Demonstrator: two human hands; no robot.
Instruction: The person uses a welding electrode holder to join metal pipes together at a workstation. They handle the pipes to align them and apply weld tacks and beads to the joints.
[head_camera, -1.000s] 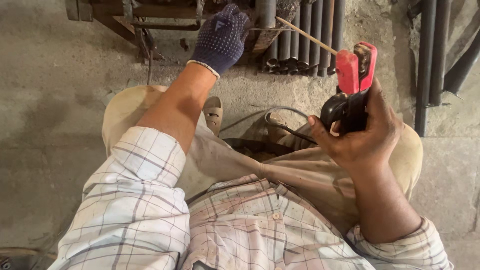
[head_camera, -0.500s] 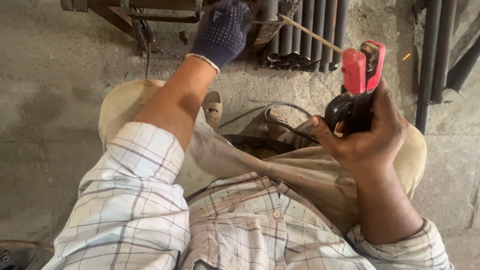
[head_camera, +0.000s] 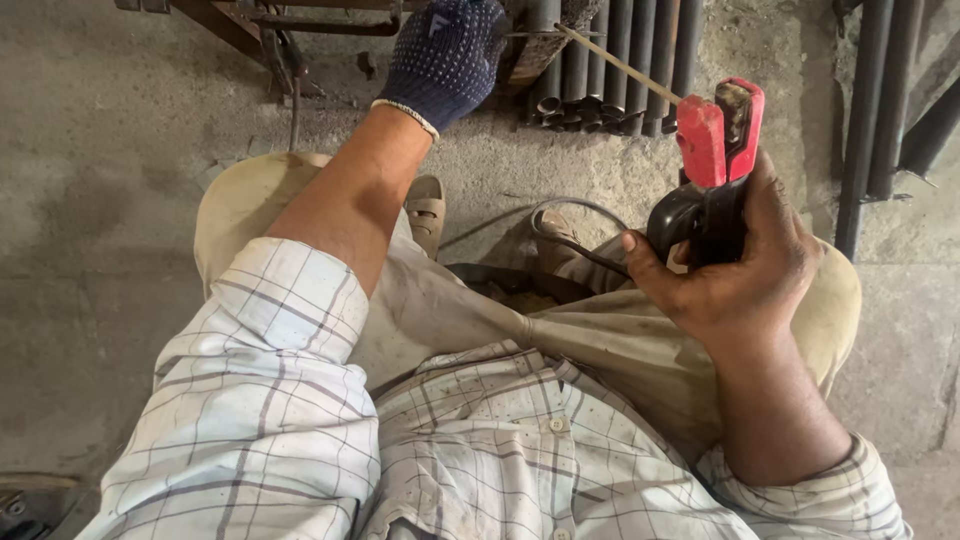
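My right hand (head_camera: 735, 270) is bare and grips a black-handled welding electrode holder (head_camera: 715, 170) with red jaws. A thin welding rod (head_camera: 618, 64) sticks out of the jaws toward the upper left, its tip near a bundle of dark metal pipes (head_camera: 610, 60). My left hand (head_camera: 445, 55) wears a dark blue dotted glove and reaches forward, resting against the metal work at the top of the view. What its fingers touch is partly cut off by the frame edge. I am squatting, knees spread, in beige trousers and a checked shirt.
A black cable (head_camera: 560, 235) loops on the concrete floor between my knees. A rusty steel frame (head_camera: 260, 25) lies at the top left. More dark pipes (head_camera: 880, 90) stand at the right. A sandalled foot (head_camera: 428, 210) shows below my left forearm.
The view has shifted slightly. The holder in my right hand stays raised and the rod tip stays near the pipes. My gloved left hand has moved a little toward the top edge.
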